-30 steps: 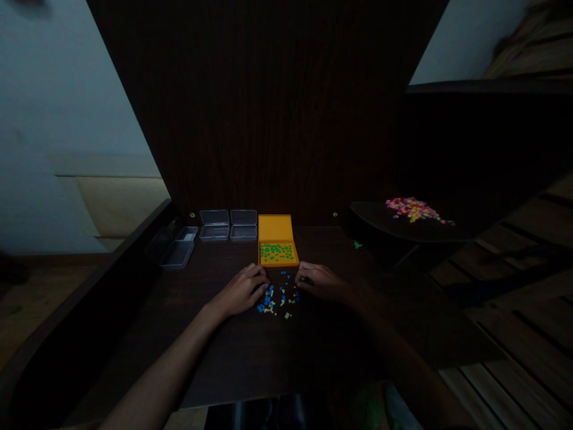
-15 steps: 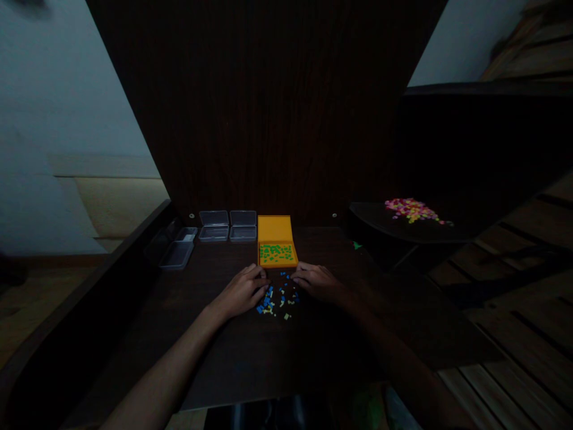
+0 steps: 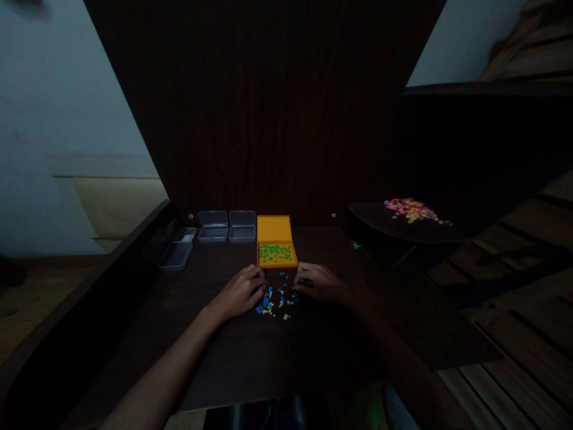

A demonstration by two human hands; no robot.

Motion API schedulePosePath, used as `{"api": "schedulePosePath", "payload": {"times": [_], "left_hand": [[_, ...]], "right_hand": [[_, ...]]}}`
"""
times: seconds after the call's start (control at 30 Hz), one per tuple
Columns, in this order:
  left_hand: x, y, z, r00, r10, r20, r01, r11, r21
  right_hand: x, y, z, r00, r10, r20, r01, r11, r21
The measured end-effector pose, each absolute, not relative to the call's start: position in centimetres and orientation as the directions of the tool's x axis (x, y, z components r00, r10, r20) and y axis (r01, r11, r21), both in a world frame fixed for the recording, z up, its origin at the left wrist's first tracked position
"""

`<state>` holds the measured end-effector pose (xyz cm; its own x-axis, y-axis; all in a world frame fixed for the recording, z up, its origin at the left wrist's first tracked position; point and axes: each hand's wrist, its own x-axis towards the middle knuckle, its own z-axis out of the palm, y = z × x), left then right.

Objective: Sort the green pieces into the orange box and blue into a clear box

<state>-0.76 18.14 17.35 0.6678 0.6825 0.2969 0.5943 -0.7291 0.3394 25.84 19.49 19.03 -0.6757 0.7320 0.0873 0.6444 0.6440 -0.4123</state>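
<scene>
Small blue and pale yellow plastic pieces (image 3: 267, 300), which look like toy bricks, lie scattered on the dark table between my hands. My left hand (image 3: 244, 291) rests beside the blue ones on the left, its fingers bent and apart from the thumb, with no piece visible in it. On the other side, my right hand (image 3: 320, 282) is low over the right edge of the scatter. Its thumb and forefinger close together in a pinch; whatever is between the tips is too small to make out. Just beyond the hands, an open orange box (image 3: 274, 227) holds many green pieces (image 3: 274, 252).
Clear plastic cases with raised lids, one (image 3: 213, 233) beside another (image 3: 242, 233), stand left of the orange box. A further clear case (image 3: 176, 255) lies nearer the left side wall. Pink and yellow pieces (image 3: 412, 210) are heaped on a corner shelf (image 3: 371, 218) at right.
My right hand has drawn slightly right and its fingertips have come down and curled into a pinch. My left hand has stayed almost where it was.
</scene>
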Motion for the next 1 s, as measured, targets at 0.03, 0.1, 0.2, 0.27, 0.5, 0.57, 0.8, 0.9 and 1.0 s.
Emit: {"api": "schedulePosePath", "payload": {"times": [0.03, 0.1, 0.2, 0.27, 0.5, 0.57, 0.8, 0.9, 1.0], "left_hand": [[-0.76, 18.11, 17.4, 0.668, 0.682, 0.298, 0.593, -0.73, 0.341], [-0.76, 18.08, 17.5, 0.669, 0.681, 0.298, 0.592, -0.73, 0.341], [-0.76, 18.06, 17.6, 0.664, 0.684, 0.302, 0.593, -0.728, 0.343], [-0.77, 18.06, 17.6, 0.662, 0.686, 0.303, 0.593, -0.726, 0.348], [-0.95, 18.21, 17.36, 0.651, 0.688, 0.32, 0.587, -0.724, 0.364], [-1.01, 18.26, 17.26, 0.649, 0.689, 0.323, 0.59, -0.723, 0.359], [-1.2, 18.4, 17.06, 0.643, 0.695, 0.323, 0.601, -0.718, 0.35], [-1.23, 18.48, 17.07, 0.617, 0.708, 0.344, 0.619, -0.706, 0.343], [-1.29, 18.59, 16.98, 0.591, 0.721, 0.363, 0.634, -0.693, 0.344]], "right_hand": [[25.9, 19.52, 18.93, -0.684, 0.726, 0.078, 0.642, 0.649, -0.409], [26.02, 19.57, 18.78, -0.693, 0.718, 0.061, 0.641, 0.653, -0.404], [26.12, 19.58, 18.79, -0.702, 0.71, 0.046, 0.632, 0.652, -0.419], [26.2, 19.57, 18.85, -0.704, 0.709, 0.042, 0.627, 0.649, -0.43], [26.44, 19.63, 18.77, -0.684, 0.728, 0.05, 0.643, 0.634, -0.429], [26.31, 19.56, 18.75, -0.69, 0.722, 0.06, 0.632, 0.64, -0.437], [25.91, 19.29, 19.0, -0.692, 0.72, 0.06, 0.638, 0.648, -0.416], [25.88, 19.27, 19.13, -0.68, 0.732, 0.047, 0.656, 0.636, -0.406], [25.82, 19.24, 19.06, -0.692, 0.72, 0.055, 0.643, 0.649, -0.407]]}}
